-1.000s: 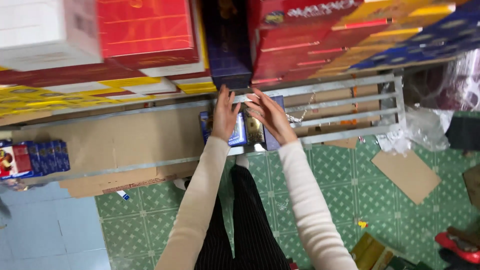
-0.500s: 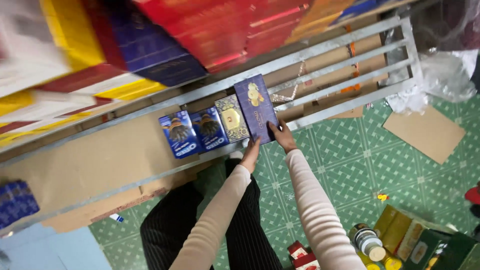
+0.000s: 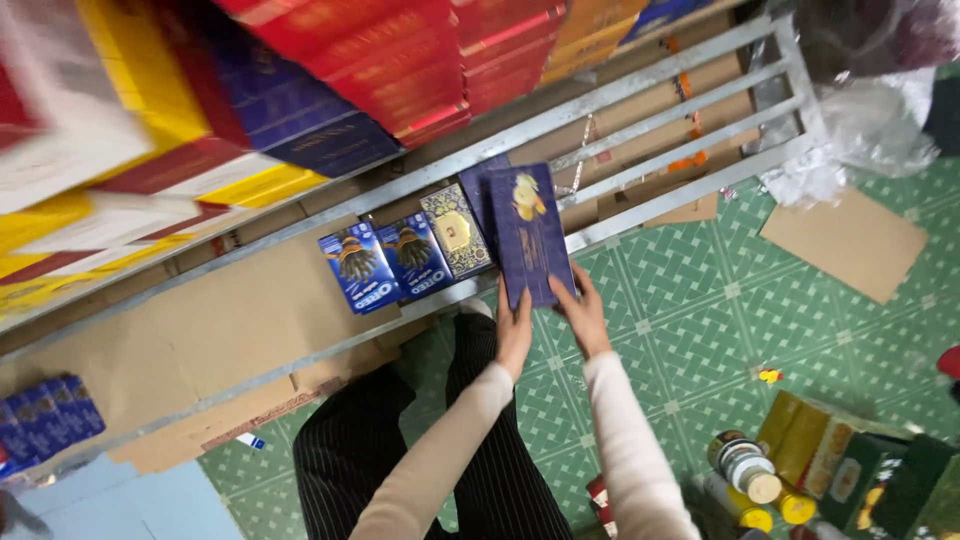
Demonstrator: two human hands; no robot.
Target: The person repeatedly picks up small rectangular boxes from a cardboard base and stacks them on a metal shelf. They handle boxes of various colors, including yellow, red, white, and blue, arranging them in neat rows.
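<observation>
1. Hands first: I see my left hand (image 3: 514, 330) and right hand (image 3: 583, 312) both closed on the near end of a tall, flat dark-blue cardboard box with a gold emblem (image 3: 530, 235), left fingers along its left edge, right fingers wrapped over its lower right corner.

2. That blue box lies tilted over the front rail of the grey metal shelf frame (image 3: 640, 205), its far end reaching in over the cardboard-lined shelf and its near end sticking out towards me.

3. Handling, as I judge it: stiff card, light to middling in weight, with a glossy face that could slide under the fingers. Corners would dent easily, so the long side edges near the lower end look like the safest hold.

4. Just left of my hands, touching the box or nearly so, stands a smaller patterned box with a gold centre (image 3: 458, 230), then two blue biscuit boxes (image 3: 385, 262) side by side.

5. Above my hands, stacks of red, blue and yellow cartons (image 3: 330, 70) fill the upper shelf.

6. Right of and below my hands, on the green patterned tile floor (image 3: 700, 320), lie a loose brown cardboard sheet (image 3: 850, 240) and a cluster of round tins (image 3: 745, 470).
</observation>
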